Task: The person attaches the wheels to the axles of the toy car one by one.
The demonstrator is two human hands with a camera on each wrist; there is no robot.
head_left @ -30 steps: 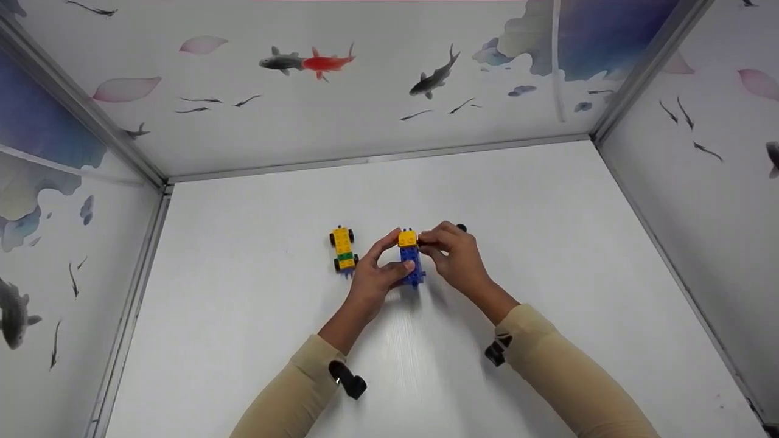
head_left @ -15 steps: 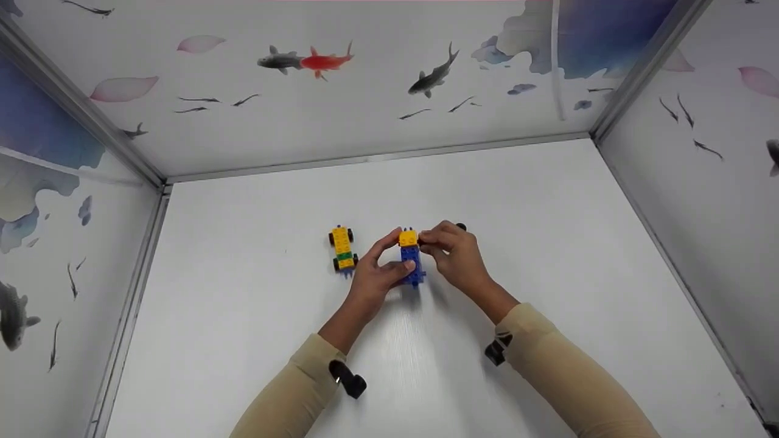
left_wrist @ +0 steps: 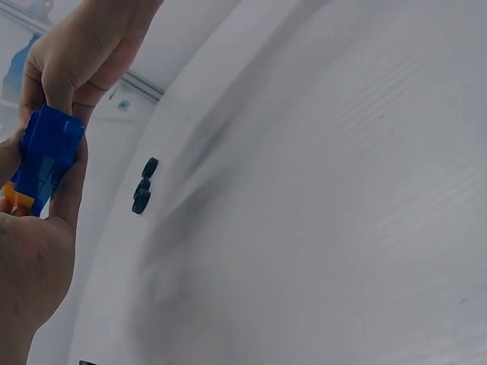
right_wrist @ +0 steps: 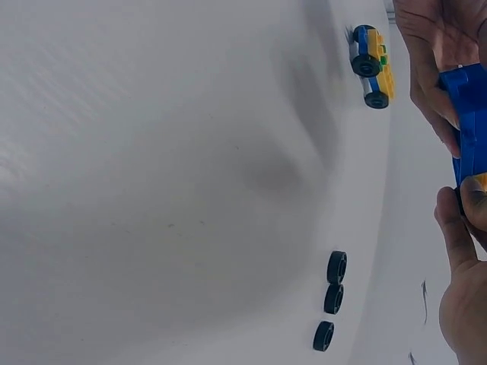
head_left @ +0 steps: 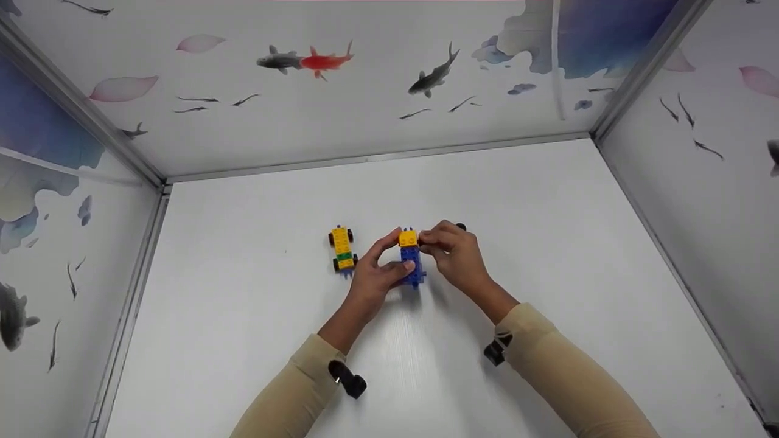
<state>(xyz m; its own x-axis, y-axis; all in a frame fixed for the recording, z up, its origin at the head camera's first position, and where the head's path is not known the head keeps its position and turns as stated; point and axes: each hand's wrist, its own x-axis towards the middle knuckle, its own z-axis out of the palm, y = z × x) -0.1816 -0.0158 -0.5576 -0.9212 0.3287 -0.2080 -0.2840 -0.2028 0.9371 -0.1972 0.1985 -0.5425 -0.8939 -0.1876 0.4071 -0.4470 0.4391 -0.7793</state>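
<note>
My left hand grips a toy car body of blue blocks with a yellow block at its far end, thumb lying over the blue part. In the left wrist view its blue underside faces the camera. At the body's right side, beside the yellow block, my right hand pinches a small black wheel, mostly covered by the fingertips. Whether the wheel is seated on its axle cannot be seen. Left of the hands a second toy car, yellow and green with black wheels, stands on the table.
Three loose black wheels lie in a row on the white table; in the head view my right hand hides most of them. Printed panels with metal edging enclose the table at the back and both sides.
</note>
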